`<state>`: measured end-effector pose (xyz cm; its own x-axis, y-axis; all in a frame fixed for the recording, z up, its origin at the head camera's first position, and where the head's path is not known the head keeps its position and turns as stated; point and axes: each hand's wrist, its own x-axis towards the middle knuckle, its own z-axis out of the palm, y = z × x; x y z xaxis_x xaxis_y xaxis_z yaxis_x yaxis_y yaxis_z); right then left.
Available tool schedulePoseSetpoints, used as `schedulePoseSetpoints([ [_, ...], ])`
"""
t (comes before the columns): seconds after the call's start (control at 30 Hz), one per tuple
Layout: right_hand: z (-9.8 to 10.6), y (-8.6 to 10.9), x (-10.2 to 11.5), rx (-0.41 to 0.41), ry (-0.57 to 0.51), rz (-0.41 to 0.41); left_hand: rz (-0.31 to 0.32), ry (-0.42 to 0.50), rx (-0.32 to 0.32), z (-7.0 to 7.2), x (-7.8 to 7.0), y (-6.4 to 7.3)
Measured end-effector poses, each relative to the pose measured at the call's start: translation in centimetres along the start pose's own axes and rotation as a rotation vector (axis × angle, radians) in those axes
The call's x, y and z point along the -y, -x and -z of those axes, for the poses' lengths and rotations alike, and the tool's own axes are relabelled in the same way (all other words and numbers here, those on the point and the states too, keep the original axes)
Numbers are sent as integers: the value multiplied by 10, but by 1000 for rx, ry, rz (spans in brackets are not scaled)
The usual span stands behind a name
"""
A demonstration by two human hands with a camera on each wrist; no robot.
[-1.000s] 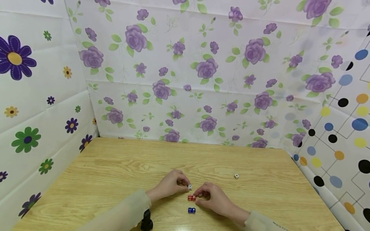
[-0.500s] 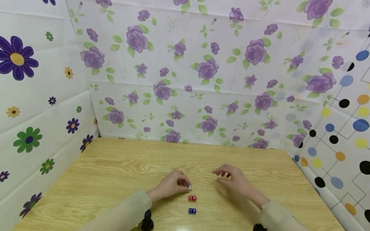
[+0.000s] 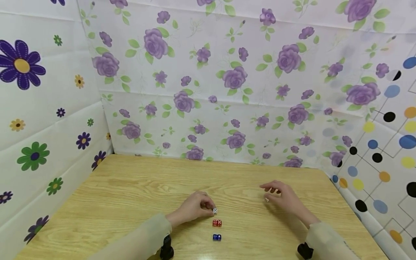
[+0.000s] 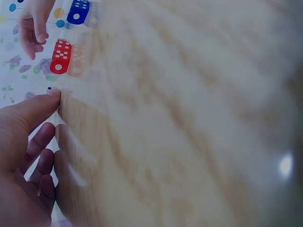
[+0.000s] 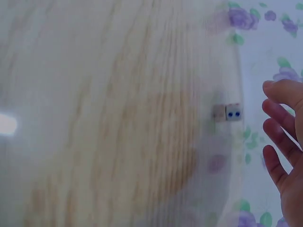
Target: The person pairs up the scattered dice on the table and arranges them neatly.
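Note:
My left hand [image 3: 195, 206] pinches a white die [image 3: 215, 210] on the wooden table; in the left wrist view the thumb covers most of that die. Just in front of it, a pair of red dice [image 3: 217, 223] sits side by side. Nearer still is a pair of blue dice [image 3: 216, 237], also side by side. To the right, my right hand [image 3: 282, 196] hovers over a second white die [image 3: 267, 199], its fingers spread and holding nothing. The right wrist view shows this die [image 5: 234, 112] with two blue pips facing the camera, apart from the fingertips.
The wood-grain table [image 3: 146, 177] is shiny and reflects light. A sheet with purple flowers [image 3: 195, 90] hangs behind its back edge, with patterned sheets at both sides. Black wrist devices [image 3: 167, 249] sit at the cuffs.
My right hand has left the red dice and moved right and away from me to the far white die. My left hand stays at its white die.

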<state>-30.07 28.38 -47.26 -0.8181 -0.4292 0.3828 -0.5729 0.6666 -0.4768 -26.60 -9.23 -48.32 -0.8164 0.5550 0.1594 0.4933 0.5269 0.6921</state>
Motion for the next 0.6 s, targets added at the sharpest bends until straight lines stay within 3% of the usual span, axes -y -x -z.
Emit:
schedulePoseSetpoints([
  [0.2,2,7,-13,41,3,-26,-8,-12,-6,0,-1,0],
  [0.37,2,11,-20,93,-16,-102,-11,-18,-8,-1,2,-1],
  [0.6,1,13,-23,104,6,-134,-13,-20,-1,-1,4,-3],
])
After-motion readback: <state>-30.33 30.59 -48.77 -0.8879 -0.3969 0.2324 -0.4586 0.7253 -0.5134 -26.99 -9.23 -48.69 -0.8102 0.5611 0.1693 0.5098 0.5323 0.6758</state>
